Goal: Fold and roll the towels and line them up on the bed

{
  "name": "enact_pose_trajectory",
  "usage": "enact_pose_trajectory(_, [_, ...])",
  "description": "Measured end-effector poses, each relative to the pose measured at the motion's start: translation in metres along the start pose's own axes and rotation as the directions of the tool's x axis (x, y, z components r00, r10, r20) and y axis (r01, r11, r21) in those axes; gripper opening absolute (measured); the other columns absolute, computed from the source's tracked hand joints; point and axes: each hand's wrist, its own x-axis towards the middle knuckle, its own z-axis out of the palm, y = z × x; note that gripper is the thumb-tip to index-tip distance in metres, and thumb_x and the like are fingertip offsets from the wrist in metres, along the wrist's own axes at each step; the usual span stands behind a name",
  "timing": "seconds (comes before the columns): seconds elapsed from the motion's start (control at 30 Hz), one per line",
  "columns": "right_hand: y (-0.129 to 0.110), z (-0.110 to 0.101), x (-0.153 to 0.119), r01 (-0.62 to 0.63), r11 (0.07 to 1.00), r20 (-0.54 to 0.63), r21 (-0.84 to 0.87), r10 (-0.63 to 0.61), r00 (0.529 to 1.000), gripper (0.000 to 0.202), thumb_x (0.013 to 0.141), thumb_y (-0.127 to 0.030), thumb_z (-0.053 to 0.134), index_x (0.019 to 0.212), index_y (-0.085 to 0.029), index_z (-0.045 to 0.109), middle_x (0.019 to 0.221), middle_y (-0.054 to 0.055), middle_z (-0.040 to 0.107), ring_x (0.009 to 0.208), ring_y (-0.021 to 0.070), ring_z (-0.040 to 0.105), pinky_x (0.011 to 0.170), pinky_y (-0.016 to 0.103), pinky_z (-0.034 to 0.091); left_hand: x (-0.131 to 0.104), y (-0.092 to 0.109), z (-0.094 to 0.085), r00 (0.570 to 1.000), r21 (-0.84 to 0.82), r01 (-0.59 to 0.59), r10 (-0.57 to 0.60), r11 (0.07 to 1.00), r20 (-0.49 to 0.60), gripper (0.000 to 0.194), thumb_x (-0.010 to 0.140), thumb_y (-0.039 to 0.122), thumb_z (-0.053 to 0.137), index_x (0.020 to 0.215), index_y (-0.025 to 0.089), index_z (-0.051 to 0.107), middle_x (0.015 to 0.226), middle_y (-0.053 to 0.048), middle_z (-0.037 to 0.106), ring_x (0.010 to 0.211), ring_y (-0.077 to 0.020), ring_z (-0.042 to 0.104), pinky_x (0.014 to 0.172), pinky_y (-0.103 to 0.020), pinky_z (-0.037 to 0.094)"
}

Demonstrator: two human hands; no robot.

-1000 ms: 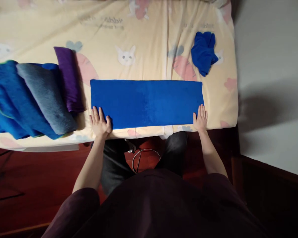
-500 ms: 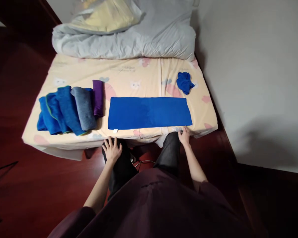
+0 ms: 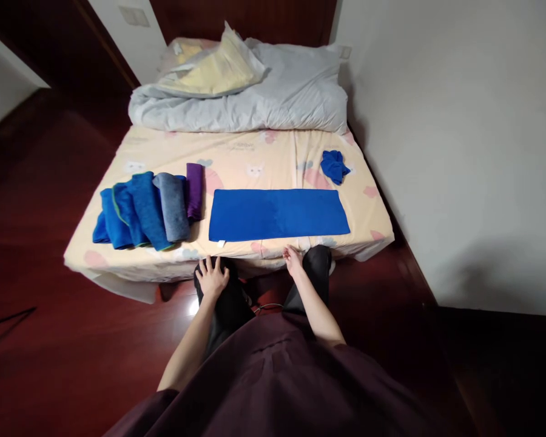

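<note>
A long blue towel lies flat and folded lengthwise near the front edge of the bed. My left hand rests with fingers spread on my left knee, just below the bed's edge. My right hand hangs in front of the bed's edge near my right knee, fingers loosely apart and holding nothing. Neither hand touches the towel.
A row of folded towels lies to the left: blue ones, a grey one and a purple one. A crumpled blue cloth sits at the right. A grey duvet is heaped at the bed's head. A white wall is close on the right.
Both hands have come off the blue towel's front corners and dropped below the bed's edge. The view has pulled back and up, showing the whole bed.
</note>
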Motion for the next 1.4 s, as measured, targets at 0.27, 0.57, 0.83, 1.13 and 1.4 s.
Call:
enact_pose_trajectory(0.27, [0.003, 0.035, 0.016, -0.066, 0.992, 0.022, 0.106, 0.064, 0.998, 0.004, 0.097, -0.012, 0.062, 0.093, -0.011, 0.063, 0.079, 0.0, 0.073, 0.075, 0.0092, 0.069, 0.078, 0.02, 0.054, 0.003, 0.0, 0.003, 1.0, 0.005, -0.006, 0.006, 1.0, 0.006, 0.062, 0.099, 0.039, 0.045, 0.156, 0.015, 0.052, 0.171, -0.02, 0.03, 0.159, -0.0424, 0.022, 0.123, -0.063, 0.029])
enact_pose_trajectory(0.57, [0.01, 0.053, 0.046, -0.049, 0.978, -0.064, 0.203, 0.063, 0.996, 0.01, 0.1, -0.021, 0.06, 0.091, -0.017, 0.061, 0.091, 0.005, 0.076, 0.088, 0.0125, 0.075, 0.088, 0.025, 0.061, 0.008, 0.003, 0.007, 0.997, -0.05, -0.063, 0.06, 0.997, -0.049, 0.056, 0.096, 0.031, 0.048, 0.149, 0.016, 0.058, 0.165, -0.019, 0.041, 0.157, -0.0411, 0.029, 0.124, -0.061, 0.028])
enact_pose_trajectory(0.83, [0.019, 0.048, 0.054, -0.05, 0.981, -0.125, 0.186, 0.074, 0.989, 0.007, 0.094, -0.021, 0.061, 0.088, -0.018, 0.062, 0.101, 0.012, 0.079, 0.099, 0.0187, 0.078, 0.089, 0.033, 0.065, 0.092, 0.091, -0.033, 0.866, -0.146, -0.499, 0.494, 0.854, -0.072, 0.041, 0.101, 0.025, 0.041, 0.131, 0.021, 0.07, 0.142, -0.013, 0.064, 0.132, -0.0313, 0.055, 0.11, -0.047, 0.047])
enact_pose_trajectory(1.13, [0.022, 0.035, 0.053, -0.075, 0.985, -0.097, 0.157, 0.091, 0.991, 0.015, 0.088, -0.03, 0.068, 0.096, -0.018, 0.064, 0.114, 0.016, 0.078, 0.1, 0.0224, 0.078, 0.094, 0.04, 0.063, 0.252, 0.256, -0.041, 0.709, -0.126, -0.636, 0.641, 0.762, 0.296, 0.051, 0.1, 0.03, 0.048, 0.15, 0.019, 0.058, 0.163, -0.011, 0.047, 0.151, -0.0324, 0.038, 0.121, -0.049, 0.04])
enact_pose_trajectory(1.4, [0.016, 0.027, 0.051, -0.165, 0.976, -0.046, 0.146, 0.173, 0.984, 0.015, 0.096, -0.032, 0.065, 0.106, -0.021, 0.07, 0.134, 0.011, 0.073, 0.114, 0.0175, 0.074, 0.099, 0.032, 0.061, 0.331, 0.313, -0.004, 0.751, -0.221, -0.552, 0.594, 0.804, 0.287, 0.057, 0.092, 0.015, 0.049, 0.149, 0.019, 0.058, 0.16, -0.014, 0.05, 0.145, -0.0333, 0.043, 0.119, -0.05, 0.041])
